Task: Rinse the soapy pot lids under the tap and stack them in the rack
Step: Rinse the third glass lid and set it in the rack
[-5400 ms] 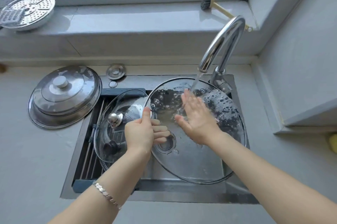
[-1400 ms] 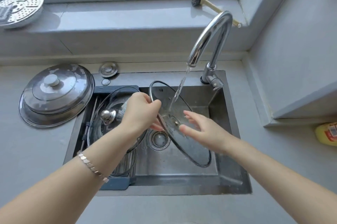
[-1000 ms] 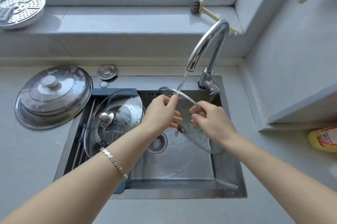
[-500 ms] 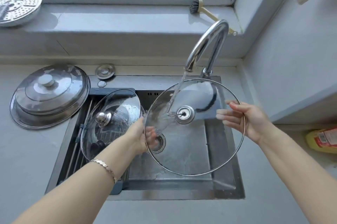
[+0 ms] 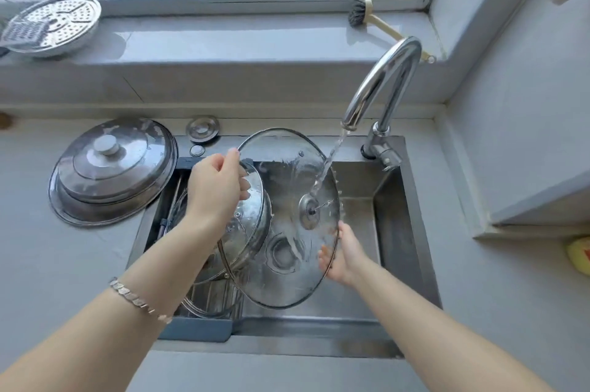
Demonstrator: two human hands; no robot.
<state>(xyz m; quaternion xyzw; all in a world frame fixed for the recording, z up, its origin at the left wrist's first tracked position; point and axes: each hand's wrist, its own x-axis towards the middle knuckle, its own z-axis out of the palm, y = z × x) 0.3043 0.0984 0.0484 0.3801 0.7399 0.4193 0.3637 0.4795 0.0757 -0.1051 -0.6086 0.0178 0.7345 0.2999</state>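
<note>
Grey everywhere in this kitchen: grey countertop (image 5: 64, 264), grey windowsill (image 5: 223, 43), grey walls, with a stainless sink (image 5: 396, 216) sunk into the counter under a wide window.

The tap (image 5: 380, 78) at the sink's far right corner is running. Its stream lands on a big glass lid (image 5: 284, 168) just above the metal centre fitting. The lid is held tilted over the basin. The left hand (image 5: 217, 187) pinches its far-left rim between thumb and curled fingers. The right hand (image 5: 343, 254) is on the near-right rim with its fingers reaching behind the glass (I honestly can't tell if the thumb clamps down or if it's just propping).

On the left side of the sink sits a blue-framed rack (image 5: 194, 329) with a second glass lid (image 5: 207, 296) lying in it, partly behind the held one. Left of the sink, on the counter, there's a steel lid (image 5: 111, 171) knob up. A small round metal strainer (image 5: 202, 129) sits just beyond the sink's far edge.

Up on the sill there's a perforated steamer plate (image 5: 52, 24) at far left and a dish brush (image 5: 360, 13) behind the tap. Something yellow (image 5: 579, 254) peeks in at the right edge.
</note>
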